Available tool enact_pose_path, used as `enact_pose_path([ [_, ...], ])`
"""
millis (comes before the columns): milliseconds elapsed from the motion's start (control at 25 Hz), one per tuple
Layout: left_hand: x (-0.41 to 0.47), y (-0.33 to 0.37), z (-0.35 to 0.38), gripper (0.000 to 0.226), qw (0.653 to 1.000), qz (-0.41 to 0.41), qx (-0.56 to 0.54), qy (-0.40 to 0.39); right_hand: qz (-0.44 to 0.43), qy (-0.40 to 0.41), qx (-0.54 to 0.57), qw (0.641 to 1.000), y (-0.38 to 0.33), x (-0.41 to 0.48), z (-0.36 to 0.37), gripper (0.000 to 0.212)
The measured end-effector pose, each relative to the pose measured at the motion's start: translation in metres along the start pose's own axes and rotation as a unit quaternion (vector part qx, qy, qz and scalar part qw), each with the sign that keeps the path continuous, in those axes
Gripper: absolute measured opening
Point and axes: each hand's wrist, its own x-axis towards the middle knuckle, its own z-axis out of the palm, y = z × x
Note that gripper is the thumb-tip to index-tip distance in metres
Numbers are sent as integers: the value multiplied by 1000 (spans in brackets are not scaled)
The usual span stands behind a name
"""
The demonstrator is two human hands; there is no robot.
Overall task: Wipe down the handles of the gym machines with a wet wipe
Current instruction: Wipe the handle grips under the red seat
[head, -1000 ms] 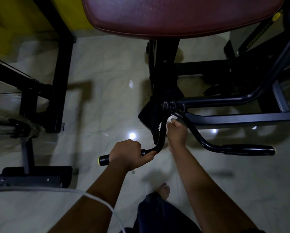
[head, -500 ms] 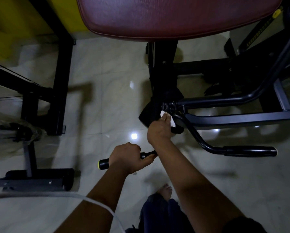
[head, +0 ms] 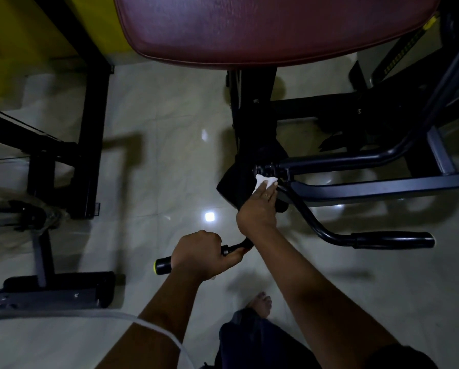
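Note:
My left hand (head: 200,255) grips the black left handle (head: 163,265) of the gym machine near its yellow-tipped end. My right hand (head: 259,207) holds a white wet wipe (head: 263,182) and presses it against the top of the handle bar, just below the black pivot joint (head: 265,169). The bar between my two hands is mostly hidden behind my right hand and wrist. A second black handle (head: 391,239) with a foam grip sticks out to the right, untouched.
A maroon padded seat (head: 263,27) hangs over the upper middle. Black frame bars (head: 383,186) run to the right. Another black machine frame (head: 90,134) and its base (head: 52,291) stand at the left. A white cable (head: 95,314) crosses the lower left. My bare foot (head: 260,304) rests on the glossy tile floor.
My right hand has slid the wipe up the handle bar from its middle to the pivot joint. My left hand has kept its grip on the handle end.

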Motion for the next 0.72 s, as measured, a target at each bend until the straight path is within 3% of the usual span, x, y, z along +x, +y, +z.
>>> enact_pose_path([
  [80,0,0,0,69,1000,1,0,2,33,32,97,994,-7,-1,1,78],
  [160,1,-1,0,68,1000,7,5,3,13,65,197,978,0,-4,1,78],
  [240,1,0,1,69,1000,15,12,3,67,99,206,971,-2,-1,1,71],
  [320,0,0,1,70,1000,14,15,10,68,31,136,988,0,-5,0,66],
  [400,0,0,0,69,1000,9,18,11,108,-21,148,983,0,5,-13,56],
  [440,0,0,0,68,1000,6,16,9,128,-33,184,974,-2,13,-19,49],
  [560,0,0,2,68,1000,1,14,10,217,-92,368,899,6,39,-26,22],
  [720,1,-1,2,71,1000,1,21,7,138,-45,518,843,25,3,-18,6],
])
